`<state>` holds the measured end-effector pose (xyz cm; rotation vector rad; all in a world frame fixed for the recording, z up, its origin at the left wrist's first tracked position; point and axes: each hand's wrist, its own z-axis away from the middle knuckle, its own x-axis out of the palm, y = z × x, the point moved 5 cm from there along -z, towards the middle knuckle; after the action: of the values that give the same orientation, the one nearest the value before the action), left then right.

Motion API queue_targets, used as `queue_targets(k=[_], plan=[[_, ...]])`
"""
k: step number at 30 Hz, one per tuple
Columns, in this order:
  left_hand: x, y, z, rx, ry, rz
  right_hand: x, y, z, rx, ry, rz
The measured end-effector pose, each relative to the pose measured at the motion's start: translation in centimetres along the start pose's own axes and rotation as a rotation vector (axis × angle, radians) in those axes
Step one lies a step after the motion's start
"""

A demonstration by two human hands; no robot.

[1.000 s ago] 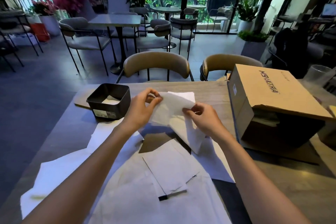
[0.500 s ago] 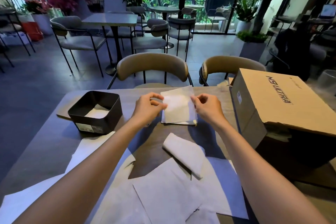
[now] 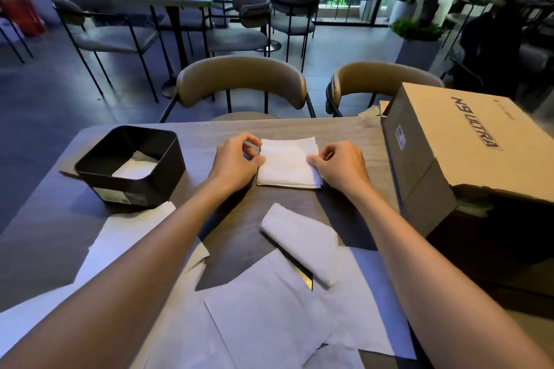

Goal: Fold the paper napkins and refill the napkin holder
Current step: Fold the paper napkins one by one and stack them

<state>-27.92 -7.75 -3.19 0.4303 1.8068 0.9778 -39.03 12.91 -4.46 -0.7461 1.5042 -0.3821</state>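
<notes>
A folded white napkin point(image 3: 288, 163) lies flat on the table point(image 3: 344, 132). The left hand point(image 3: 236, 160) pinches its left edge and the right hand point(image 3: 341, 166) pinches its right edge. The black napkin holder point(image 3: 132, 166) stands to the left, a cardboard box point(image 3: 467, 153) to the right.

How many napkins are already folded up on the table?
2 clearly folded: one folded square napkin flat between the left hand and right hand, and one folded napkin lying nearer the person. The black holder has white napkin inside; that count is hidden.
</notes>
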Motion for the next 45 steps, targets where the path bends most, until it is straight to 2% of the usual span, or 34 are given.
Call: queue_targets(k=[2,4,6,8,10,12,16,19,22,26,29,32,36,38,40,42,45], plan=[[-0.2,0.2,0.6,0.003,0.027,0.0,-0.5,-0.3,0.6,0.004,0.045,0.001],[-0.7,0.8,1.6,0.036,0.042,-0.024,-1.4,-0.9,1.8,-0.072,0.065,-0.011],[-1.2,1.5,3.0,0.06,0.021,-0.042,-2.2,-1.5,3.6,-0.196,-0.024,-0.01],[-1.1,2.0,4.6,0.048,-0.116,-0.07,-2.5,-1.9,6.0,-0.261,-0.252,0.009],[-0.9,2.3,6.4,0.019,-0.328,-0.215,-2.2,-1.8,8.5,-0.293,-0.449,0.064],[-1.1,2.6,8.0,0.044,-0.451,-0.341,-2.1,-1.5,10.0,-0.323,-0.478,0.105],[-1.4,3.4,10.5,0.118,-0.506,-0.335,-2.6,-1.7,12.0,-0.333,-0.417,0.119],[-1.9,3.9,11.9,0.13,-0.445,-0.193,-3.7,-2.3,13.1,-0.339,-0.367,0.059],[-3.2,4.7,12.7,0.12,-0.364,0.09,-5.5,-3.6,14.1,-0.326,-0.345,-0.151],[-3.7,5.2,13.5,0.08,-0.418,0.244,-8.0,-5.7,14.9,-0.296,-0.305,-0.431],[-4.1,5.4,13.5,0.05,-0.394,0.344,-8.9,-6.5,15.0,-0.261,-0.273,-0.574],[-5.0,5.5,13.5,0.012,-0.327,0.417,-9.4,-6.6,14.8,-0.249,-0.226,-0.603],[-6.7,5.3,13.2,-0.064,-0.142,0.516,-8.9,-5.7,14.5,-0.208,-0.216,-0.579],[-6.8,5.4,13.3,-0.134,-0.169,0.625,-8.4,-5.2,14.4,-0.162,-0.184,-0.658],[-6.2,5.6,13.7,-0.18,-0.271,0.614,-7.8,-4.8,14.3,-0.116,-0.149,-0.735],[-5.4,5.6,13.9,-0.193,-0.306,0.553,-7.0,-4.5,14.1,-0.084,-0.125,-0.754],[-5.4,4.9,13.4,-0.201,-0.139,0.527,-5.8,-3.9,13.3,-0.049,-0.1,-0.726]])
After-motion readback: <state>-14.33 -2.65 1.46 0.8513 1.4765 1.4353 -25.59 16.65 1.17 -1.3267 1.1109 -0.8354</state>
